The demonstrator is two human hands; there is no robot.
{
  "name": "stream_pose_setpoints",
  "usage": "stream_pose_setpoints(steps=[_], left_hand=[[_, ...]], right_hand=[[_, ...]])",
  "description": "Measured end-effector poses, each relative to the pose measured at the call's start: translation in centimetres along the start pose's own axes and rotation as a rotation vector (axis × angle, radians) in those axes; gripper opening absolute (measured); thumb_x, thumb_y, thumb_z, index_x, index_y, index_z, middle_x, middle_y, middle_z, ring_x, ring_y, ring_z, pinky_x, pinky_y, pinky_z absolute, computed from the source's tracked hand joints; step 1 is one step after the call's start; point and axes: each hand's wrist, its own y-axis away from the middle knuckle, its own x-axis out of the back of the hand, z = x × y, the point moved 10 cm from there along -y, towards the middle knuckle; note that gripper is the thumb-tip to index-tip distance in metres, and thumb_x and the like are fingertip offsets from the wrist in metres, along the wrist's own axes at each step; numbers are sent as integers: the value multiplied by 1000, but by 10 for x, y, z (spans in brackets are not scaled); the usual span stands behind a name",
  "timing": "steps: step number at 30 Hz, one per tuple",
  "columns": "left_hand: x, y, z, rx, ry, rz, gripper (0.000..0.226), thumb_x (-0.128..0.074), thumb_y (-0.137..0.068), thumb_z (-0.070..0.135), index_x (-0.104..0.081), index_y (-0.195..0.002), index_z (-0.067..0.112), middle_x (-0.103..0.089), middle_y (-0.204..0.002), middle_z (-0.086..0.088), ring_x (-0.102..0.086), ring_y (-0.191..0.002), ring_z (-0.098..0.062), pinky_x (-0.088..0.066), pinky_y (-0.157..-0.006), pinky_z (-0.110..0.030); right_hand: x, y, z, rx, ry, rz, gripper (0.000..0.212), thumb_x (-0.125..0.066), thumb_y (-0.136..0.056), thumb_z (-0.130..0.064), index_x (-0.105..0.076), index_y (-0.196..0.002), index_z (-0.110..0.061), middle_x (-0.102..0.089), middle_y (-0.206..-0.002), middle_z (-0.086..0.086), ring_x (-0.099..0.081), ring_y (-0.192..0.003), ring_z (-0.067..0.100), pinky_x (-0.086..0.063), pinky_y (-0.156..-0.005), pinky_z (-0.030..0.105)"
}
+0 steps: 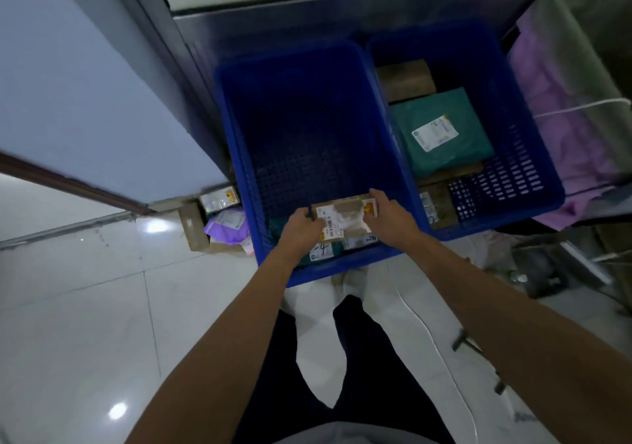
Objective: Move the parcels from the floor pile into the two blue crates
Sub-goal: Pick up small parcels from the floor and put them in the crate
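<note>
1. Your left hand (302,228) grasps the left end of a flat cardboard parcel (345,217), fingers curled over its edge.
2. Your right hand (388,217) grasps the right end of the same parcel, fingers wrapped over its far corner.
3. The cardboard parcel, its white label facing up, sits inside the near end of the left blue crate (239,128). Whether it rests on the packages below cannot be told.
4. Beneath it in that crate lies a green packet (321,252) with a white label. The far part of the crate floor shows only its blue mesh.
5. The right blue crate (533,169) stands just beside the left one. It holds a brown box (405,79) at its far end, a green mailer (441,128) in the middle and a brown parcel (439,204) at its near end.
6. The floor pile lies to the left of the left crate, against the wall: a purple mailer (225,229), a brown carton (195,228) and a white-labelled packet (219,197).
7. A purple cloth (547,84) lies to the right of the right crate.
8. The tiled floor (85,306) is glossy and pale.
</note>
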Motion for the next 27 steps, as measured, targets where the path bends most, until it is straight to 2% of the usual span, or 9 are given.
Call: stream_pose_setpoints(steps=[2,4,6,8,13,16,18,22,27], left_hand=[[-16,-12,-2,34,16,-10,56,-53,-101,22,-30,-151,8,-55,-118,-3,-55,-98,-21,-45,-82,-38],[-31,-28,-8,86,9,-5,59,-53,-102,23,-27,-153,9,-48,-137,-9,-53,-96,-19,-46,-87,-39],[-47,-48,-16,132,36,17,59,-53,-102,23,-28,-154,9,-48,-139,-11,-54,-85,-14,-46,-78,-36],[-64,-68,-25,158,56,23,60,-53,-101,22,-28,-154,10,-49,-137,-12,-57,-91,-18,-45,-74,-34],[-101,-113,-57,229,22,-21,67,-51,-98,25,-22,-157,12,-39,-152,-9,-52,-125,-29,-46,-102,-38],[-119,-133,-70,276,8,-53,65,-48,-100,23,-20,-157,12,-41,-151,-11,-58,-110,-22,-49,-85,-35],[-130,-146,-77,294,-8,-67,65,-48,-101,23,-18,-158,12,-34,-156,-10,-52,-122,-25,-41,-84,-30],[-145,-168,-86,276,-18,-51,56,-50,-102,19,-31,-154,12,-40,-153,-7,-41,-137,-26,-32,-88,-23],[-140,-179,-97,299,-61,-54,61,-54,-100,26,-30,-155,18,-32,-159,-5,-40,-138,-25,-39,-95,-28]], right_hand=[[-7,-14,11,2,61,-42,66,-47,-100,-35,-16,-158,-31,-36,-150,24,-46,-128,43,-44,-98,45],[-12,-28,25,-15,110,-80,66,-46,-100,-35,-15,-158,-31,-30,-153,24,-46,-127,44,-43,-97,43],[-20,-46,44,-41,154,-123,69,-45,-101,-36,-10,-159,-28,-24,-156,23,-42,-130,44,-41,-98,43],[-28,-66,63,-50,213,-144,69,-44,-101,-38,-9,-160,-24,-21,-157,23,-41,-131,45,-41,-100,43],[-63,-111,104,-52,465,-253,71,-41,-103,-41,-6,-159,-19,-13,-159,24,-36,-136,45,-39,-106,47],[-80,-130,117,-56,523,-292,71,-42,-103,-42,-6,-159,-18,-7,-161,25,-32,-139,45,-36,-108,48],[-92,-141,123,-53,540,-342,72,-41,-103,-41,-3,-159,-17,-4,-161,27,-29,-142,45,-34,-111,48],[-108,-164,133,-52,604,-403,70,-41,-100,-31,-5,-159,-18,-19,-157,26,-38,-136,42,-41,-107,49],[-110,-168,130,-40,703,-448,67,-37,-100,-26,-9,-159,-15,-35,-153,20,-45,-131,36,-45,-103,45]])
